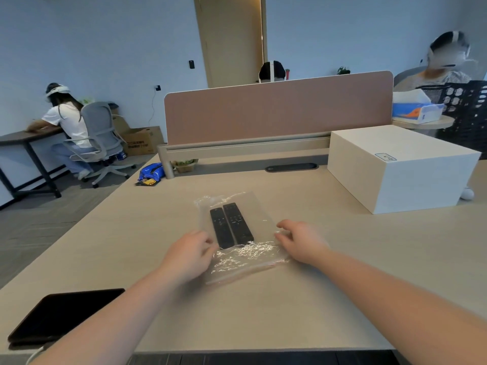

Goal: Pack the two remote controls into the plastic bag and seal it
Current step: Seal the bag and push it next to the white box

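On the desk (329, 259), in front of the white box (400, 167), the plastic bag (245, 233) is lying flat with both remote controls already inside it, side by side and touching along their length: the left remote (222, 228) and the right remote (238, 223). They are sitting toward the bag's far, closed end, probably pushed deep so the near end stays free for closing. That near end, crinkled and glinting, is carrying what looks like a strip with a reddish line (242, 272); I cannot tell whether it is pressed shut.

Nearer than the box, the left hand (188, 255) is resting at the bag's left edge with fingers curled, seemingly pinching the film, though blur is hiding the contact. The right hand (300, 239) is hovering at the bag's right edge, fingers spread and loosely bent, holding nothing that I can see. Flanking the bag this way is likely steadying it for the seal, the step seemingly left. A dark tablet (60, 314) is lying well clear, far from the box.
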Action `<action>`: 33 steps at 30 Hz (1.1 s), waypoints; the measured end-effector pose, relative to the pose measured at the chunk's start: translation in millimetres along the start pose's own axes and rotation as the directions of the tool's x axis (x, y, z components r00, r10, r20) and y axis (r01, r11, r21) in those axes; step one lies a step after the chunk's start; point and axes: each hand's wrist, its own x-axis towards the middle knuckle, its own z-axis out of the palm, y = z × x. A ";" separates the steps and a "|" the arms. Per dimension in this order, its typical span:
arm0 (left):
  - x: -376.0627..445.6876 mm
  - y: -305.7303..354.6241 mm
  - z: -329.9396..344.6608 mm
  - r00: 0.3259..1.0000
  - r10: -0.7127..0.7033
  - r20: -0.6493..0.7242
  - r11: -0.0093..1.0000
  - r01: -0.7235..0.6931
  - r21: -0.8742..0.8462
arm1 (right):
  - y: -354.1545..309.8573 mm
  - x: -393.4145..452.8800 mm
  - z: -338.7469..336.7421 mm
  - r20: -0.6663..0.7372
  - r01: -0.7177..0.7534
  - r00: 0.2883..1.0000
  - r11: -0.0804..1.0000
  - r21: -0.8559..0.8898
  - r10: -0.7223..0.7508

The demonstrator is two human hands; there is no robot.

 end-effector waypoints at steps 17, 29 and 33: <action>82.2 44.0 59.7 0.999 0.036 0.005 0.999 -0.036 0.038 | 7.2 21.5 10.9 0.104 0.250 0.968 0.904 -0.345 -0.228; 182.8 130.0 109.5 0.987 0.157 0.045 0.987 -0.157 -0.021 | 102.1 74.1 -40.0 -0.035 0.052 0.997 0.895 -0.443 -0.076; 204.0 147.5 119.7 0.983 0.173 0.057 0.985 -0.172 -0.013 | 120.5 86.8 -52.4 -0.074 -0.003 0.997 0.872 -0.489 -0.038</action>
